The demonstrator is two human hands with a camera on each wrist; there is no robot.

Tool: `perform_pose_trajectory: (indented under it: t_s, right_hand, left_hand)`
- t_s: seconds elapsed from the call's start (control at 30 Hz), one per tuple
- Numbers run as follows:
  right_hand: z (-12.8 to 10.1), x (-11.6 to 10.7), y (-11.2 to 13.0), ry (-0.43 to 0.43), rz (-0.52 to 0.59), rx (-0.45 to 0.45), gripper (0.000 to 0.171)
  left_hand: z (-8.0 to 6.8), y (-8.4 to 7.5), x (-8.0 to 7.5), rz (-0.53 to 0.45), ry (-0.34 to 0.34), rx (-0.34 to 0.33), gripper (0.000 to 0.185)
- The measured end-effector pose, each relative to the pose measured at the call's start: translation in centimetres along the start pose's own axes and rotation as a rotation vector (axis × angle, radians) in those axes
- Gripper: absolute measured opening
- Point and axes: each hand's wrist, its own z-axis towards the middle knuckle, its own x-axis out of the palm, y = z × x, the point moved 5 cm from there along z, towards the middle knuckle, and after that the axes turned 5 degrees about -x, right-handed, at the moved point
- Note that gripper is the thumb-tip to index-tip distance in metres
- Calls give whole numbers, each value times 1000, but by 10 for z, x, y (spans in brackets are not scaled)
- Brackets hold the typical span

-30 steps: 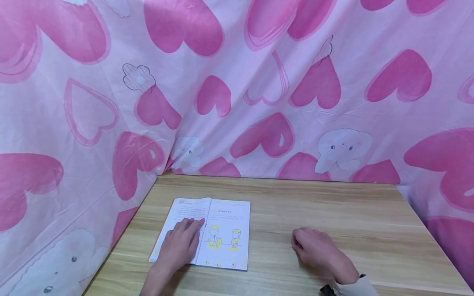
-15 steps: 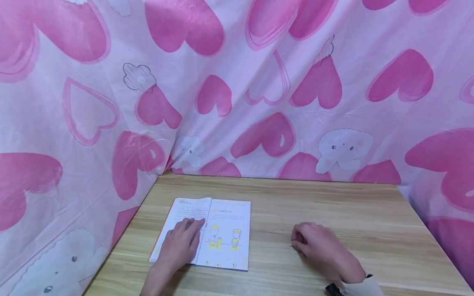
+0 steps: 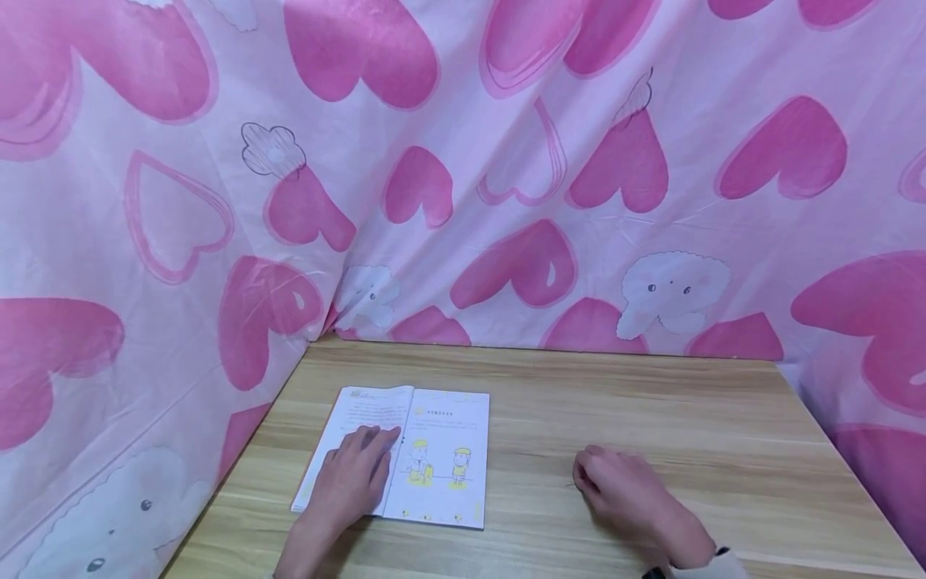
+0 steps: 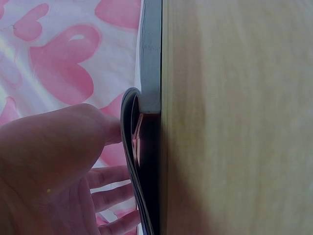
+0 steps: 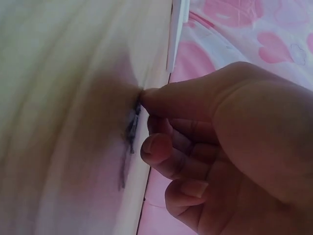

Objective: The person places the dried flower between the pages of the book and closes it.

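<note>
**Booklet open under my left hand, right hand curled on the wood**

Booklet (image 3: 405, 454) lies open and flat on the left part of the counter (image 3: 651, 402), near the corner where the pink heart-print cloth (image 3: 506, 161) hangs behind and to the left. Its left page carries lines of text; its right page shows two small yellow cartoon figures below a short heading.

My left hand (image 3: 350, 482) rests palm down on the left page, fingers (image 3: 372, 441) straight and close together, the tips reaching toward the centre fold. On the left wrist view I see the same hand (image 4: 54, 166) loosely spread beside the counter edge, with the booklet's pages (image 4: 149, 58) seen edge-on against the wood.

My right hand (image 3: 629, 498) sits on bare wood well to the right of the booklet, apart from it. Its fingers are curled under, knuckles up. The right wrist view shows the thumb tip (image 5: 151, 100) pressed against the counter surface at a thin dark mark (image 5: 129, 134), the other fingers folded into the palm. I cannot tell whether that mark is a small object pinched there or only a line on the wood.

A pale sleeve cuff (image 3: 705, 563) shows at the right wrist.
</note>
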Motion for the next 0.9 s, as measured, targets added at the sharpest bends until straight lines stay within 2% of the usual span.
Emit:
perform_pose_trajectory:
  t_s: [0.27,0.43,0.6,0.73,0.9]
  right_hand:
    - [-7,5,2,-48,-36,-56,33]
    - [-6,3,-1,-50,9,-45,29]
    - [-2,-2,-10,8,68,8,16]
    - [-1,-4,-15,67,97,43,16]
    - [-3,-1,-11,26,73,-5,23]
  left_hand:
    - [-1,-1,1,-4,11,-6,46]
    - [-1,-2,1,-2,21,-17,47]
    - [-1,-2,1,3,23,-19,47]
    - [-1,-2,0,9,15,-11,47]
    - [0,-2,-2,10,14,-6,47]
